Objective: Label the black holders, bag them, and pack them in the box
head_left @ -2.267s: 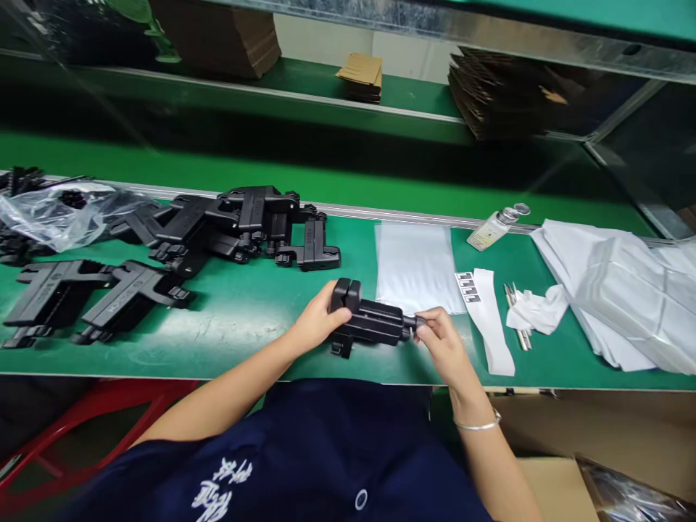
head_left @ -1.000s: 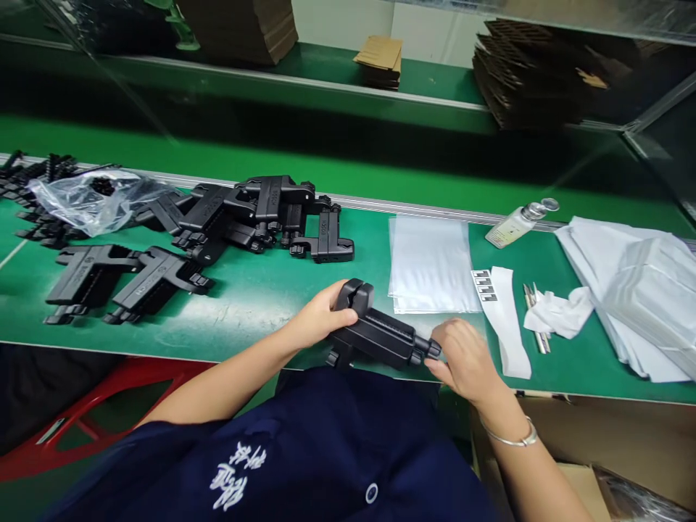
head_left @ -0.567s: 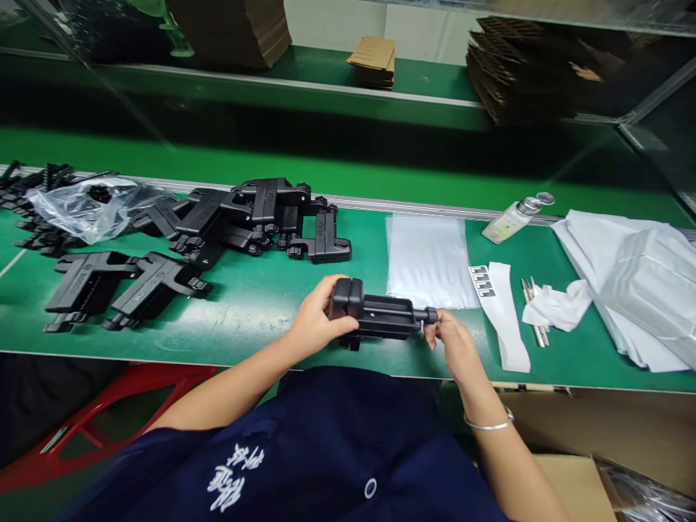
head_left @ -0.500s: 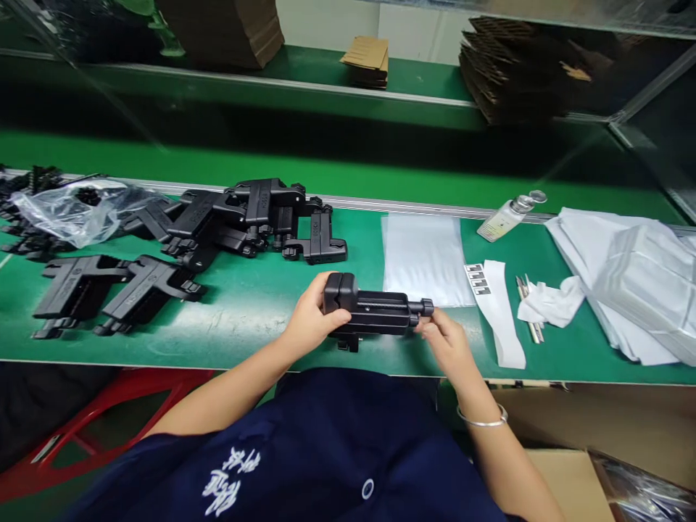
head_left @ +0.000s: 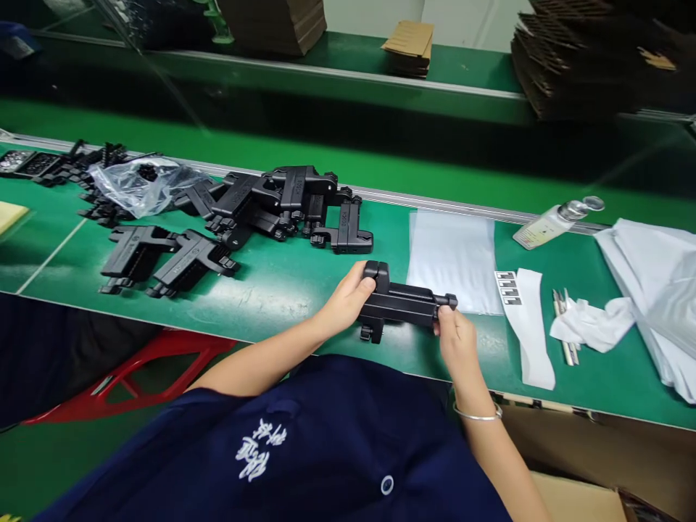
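I hold a black plastic clamp part (head_left: pixel 399 304) just above the green bench (head_left: pixel 283 286), lying roughly level. My left hand (head_left: pixel 348 299) is wrapped round its thick left end. My right hand (head_left: pixel 455 335) grips the narrow right end, fingers closed round the knob there. A short foot of the part points down toward the bench.
A heap of like black parts (head_left: pixel 283 203) lies at the back left, two more (head_left: pixel 168 261) nearer, beside a crumpled clear bag (head_left: pixel 141 185). Right of the hands lie clear bags (head_left: pixel 454 257), a label strip (head_left: pixel 525 319), metal pins (head_left: pixel 562 337), a small bottle (head_left: pixel 549 225) and white sheets (head_left: pixel 652 283).
The part has been turned about between my hands, tilted and then levelled again. The head has swung to the left, so everything sits further right in the picture.
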A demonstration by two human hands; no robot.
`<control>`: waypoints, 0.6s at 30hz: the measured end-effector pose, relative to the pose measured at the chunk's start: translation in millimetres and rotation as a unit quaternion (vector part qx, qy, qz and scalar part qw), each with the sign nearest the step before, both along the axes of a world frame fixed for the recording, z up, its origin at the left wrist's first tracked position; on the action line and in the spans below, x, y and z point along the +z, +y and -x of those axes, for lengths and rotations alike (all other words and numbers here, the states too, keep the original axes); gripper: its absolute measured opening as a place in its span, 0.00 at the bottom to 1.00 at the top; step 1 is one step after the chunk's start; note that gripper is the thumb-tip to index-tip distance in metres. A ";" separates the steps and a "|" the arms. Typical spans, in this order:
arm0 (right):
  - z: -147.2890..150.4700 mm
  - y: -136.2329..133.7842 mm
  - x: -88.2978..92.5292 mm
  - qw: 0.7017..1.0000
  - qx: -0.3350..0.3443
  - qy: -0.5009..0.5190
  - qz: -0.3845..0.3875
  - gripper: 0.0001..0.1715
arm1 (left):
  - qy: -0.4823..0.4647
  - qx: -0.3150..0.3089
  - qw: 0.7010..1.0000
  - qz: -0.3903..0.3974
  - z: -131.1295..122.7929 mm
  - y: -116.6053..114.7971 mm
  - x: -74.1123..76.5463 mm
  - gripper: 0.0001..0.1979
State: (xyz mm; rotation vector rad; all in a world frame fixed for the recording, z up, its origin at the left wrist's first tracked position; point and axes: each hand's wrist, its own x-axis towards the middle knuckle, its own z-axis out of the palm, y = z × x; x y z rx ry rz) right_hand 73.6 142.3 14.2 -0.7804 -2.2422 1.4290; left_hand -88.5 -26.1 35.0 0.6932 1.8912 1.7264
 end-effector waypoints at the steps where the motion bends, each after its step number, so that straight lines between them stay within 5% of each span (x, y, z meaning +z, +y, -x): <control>1: 1.1 -1.0 -0.6 1.000 0.006 0.004 0.000 0.29 | -0.016 0.008 1.000 0.000 0.4 1.3 -0.3 0.34; 4: 4.7 -2.5 -2.0 0.996 0.034 0.058 0.060 0.20 | -0.071 0.034 0.997 -0.006 1.0 3.9 -3.1 0.32; 8: 8.4 0.2 -4.7 0.992 0.009 0.077 0.104 0.19 | -0.019 0.028 0.999 -0.032 -1.4 2.3 -6.3 0.33; 10: 8.8 0.0 -2.6 0.995 0.004 0.059 0.080 0.20 | -0.026 0.039 0.998 -0.045 -0.6 2.5 -7.9 0.33; 13: 8.1 -8.1 5.8 0.996 0.047 0.063 0.040 0.20 | -0.163 0.093 0.979 -0.074 7.7 7.3 -12.4 0.32; 18: 7.0 -33.8 15.5 0.960 0.223 0.094 -0.142 0.20 | -0.343 0.156 0.914 -0.151 29.1 15.9 -20.1 0.28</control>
